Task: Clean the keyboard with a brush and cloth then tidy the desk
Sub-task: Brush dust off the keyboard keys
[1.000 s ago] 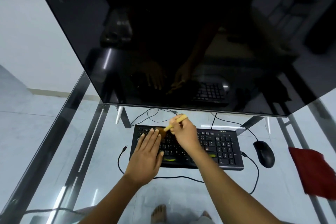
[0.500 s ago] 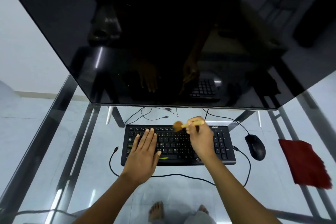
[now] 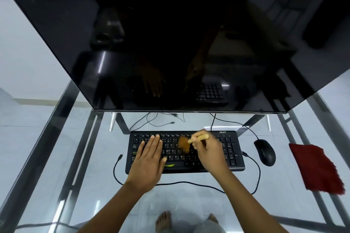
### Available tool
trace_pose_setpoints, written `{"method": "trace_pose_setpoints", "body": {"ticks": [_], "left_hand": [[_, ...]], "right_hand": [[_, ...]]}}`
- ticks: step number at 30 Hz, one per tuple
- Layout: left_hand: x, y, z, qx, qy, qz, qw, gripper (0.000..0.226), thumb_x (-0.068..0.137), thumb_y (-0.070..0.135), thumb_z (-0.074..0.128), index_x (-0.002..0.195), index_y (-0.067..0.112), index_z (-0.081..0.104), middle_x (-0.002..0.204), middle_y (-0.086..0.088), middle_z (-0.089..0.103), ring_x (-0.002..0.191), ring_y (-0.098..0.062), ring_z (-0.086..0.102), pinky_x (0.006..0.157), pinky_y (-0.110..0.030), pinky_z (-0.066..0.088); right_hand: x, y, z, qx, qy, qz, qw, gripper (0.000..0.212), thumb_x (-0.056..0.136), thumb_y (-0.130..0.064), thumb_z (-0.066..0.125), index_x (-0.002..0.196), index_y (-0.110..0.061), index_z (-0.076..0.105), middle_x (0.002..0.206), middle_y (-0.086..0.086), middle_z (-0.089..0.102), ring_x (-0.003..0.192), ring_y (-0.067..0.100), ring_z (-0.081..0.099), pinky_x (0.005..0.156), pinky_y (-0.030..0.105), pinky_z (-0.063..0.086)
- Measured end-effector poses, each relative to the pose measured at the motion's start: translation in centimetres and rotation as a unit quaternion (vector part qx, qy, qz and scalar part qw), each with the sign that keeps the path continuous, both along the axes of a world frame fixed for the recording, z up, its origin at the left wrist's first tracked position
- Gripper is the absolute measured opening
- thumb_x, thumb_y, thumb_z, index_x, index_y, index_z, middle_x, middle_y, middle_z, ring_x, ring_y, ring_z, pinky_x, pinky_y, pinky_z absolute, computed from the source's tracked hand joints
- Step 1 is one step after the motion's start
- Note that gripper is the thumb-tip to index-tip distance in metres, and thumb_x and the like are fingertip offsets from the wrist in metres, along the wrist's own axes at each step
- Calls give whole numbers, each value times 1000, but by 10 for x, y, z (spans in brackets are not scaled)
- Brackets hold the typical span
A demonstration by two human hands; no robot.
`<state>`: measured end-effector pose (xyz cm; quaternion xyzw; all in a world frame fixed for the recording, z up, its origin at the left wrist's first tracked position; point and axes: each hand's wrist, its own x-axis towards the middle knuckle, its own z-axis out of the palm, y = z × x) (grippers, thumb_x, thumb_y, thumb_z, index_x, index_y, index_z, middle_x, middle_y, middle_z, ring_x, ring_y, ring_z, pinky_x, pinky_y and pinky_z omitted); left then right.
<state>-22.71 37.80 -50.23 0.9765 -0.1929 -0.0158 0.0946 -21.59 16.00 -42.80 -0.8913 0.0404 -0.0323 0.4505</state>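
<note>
The brush has dropped from the top key row half a second ago to the middle rows of the keyboard, its bristles blurred. The right hand pinches the brush handle, with the bristles just left of its fingers. The left hand stays flat, fingers straight, pressing the keyboard's left half. The red cloth lies well to the right on the glass bench, beyond the mouse.
</note>
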Motion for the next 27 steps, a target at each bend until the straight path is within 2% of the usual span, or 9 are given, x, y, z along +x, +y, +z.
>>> {"method": "trace_pose_setpoints", "body": {"ticks": [2, 5, 8, 10, 12, 16, 20, 24, 27], "left_hand": [[0, -1, 0, 1, -3, 0, 1000, 59, 100, 43, 23, 147, 7, 29, 156, -7, 23, 146, -19, 13, 115, -42, 11], [0, 0, 0, -1, -4, -2, 1000, 59, 100, 43, 24, 147, 7, 30, 156, -8, 24, 146, -20, 14, 115, -42, 11], [0, 0, 0, 2, -3, 0, 1000, 59, 100, 43, 22, 147, 7, 30, 156, -8, 24, 146, -20, 14, 115, -42, 11], [1, -1, 0, 0, -1, -1, 1000, 59, 100, 43, 22, 147, 7, 31, 156, -8, 25, 146, -20, 14, 115, -42, 11], [1, -1, -1, 2, 2, 0, 1000, 59, 100, 43, 23, 147, 7, 31, 156, -8, 25, 146, -20, 14, 115, -42, 11], [1, -1, 0, 1, 5, 1, 1000, 60, 100, 44, 20, 147, 8, 31, 156, -7, 24, 146, -19, 14, 115, -42, 11], [1, 1, 4, -22, -9, 10, 1000, 59, 100, 42, 22, 146, 7, 32, 156, -7, 25, 146, -19, 13, 116, -46, 10], [7, 18, 10, -96, -34, 88, 991, 60, 99, 41, 26, 148, 7, 29, 157, -5, 21, 147, -15, 6, 118, -44, 3], [6, 39, 6, -151, -24, 128, 980, 64, 98, 46, 22, 149, 8, 24, 158, -3, 17, 147, -11, 1, 119, -38, -3]], "right_hand": [[2, -4, 3, 31, -11, -29, 999, 13, 95, -15, 57, 85, -20, 62, 83, -5, 70, 75, 14, 68, 70, 22, 55], [-2, -1, 2, 43, 72, 44, 995, 10, 96, -19, 55, 89, -16, 63, 80, 1, 74, 74, 17, 70, 72, 28, 59], [-2, -8, -1, 18, 4, -29, 999, 14, 95, -22, 57, 84, -29, 61, 81, -8, 72, 73, 11, 68, 68, 23, 55], [-3, -9, 4, 57, -5, -51, 997, 12, 95, -20, 57, 85, -23, 61, 80, -4, 72, 70, 13, 69, 66, 23, 56], [-5, -5, 4, 103, 67, -2, 992, 11, 96, -20, 56, 88, -14, 61, 74, 2, 72, 67, 16, 69, 65, 26, 58], [-6, -14, -1, 33, 20, -53, 998, 12, 95, -25, 57, 83, -28, 59, 76, -6, 72, 70, 9, 69, 67, 24, 55], [-12, -17, 0, 63, 62, -5, 996, 11, 95, -17, 57, 86, -18, 63, 74, -4, 71, 71, 15, 69, 67, 26, 58], [-23, -25, -3, -30, -92, -38, 995, 9, 93, -13, 59, 93, -14, 68, 99, -4, 61, 94, 5, 60, 83, 18, 48], [-35, -11, -8, -27, -48, 67, 996, 17, 94, -27, 55, 97, -18, 68, 109, -7, 59, 103, 4, 58, 91, 21, 47]]}}
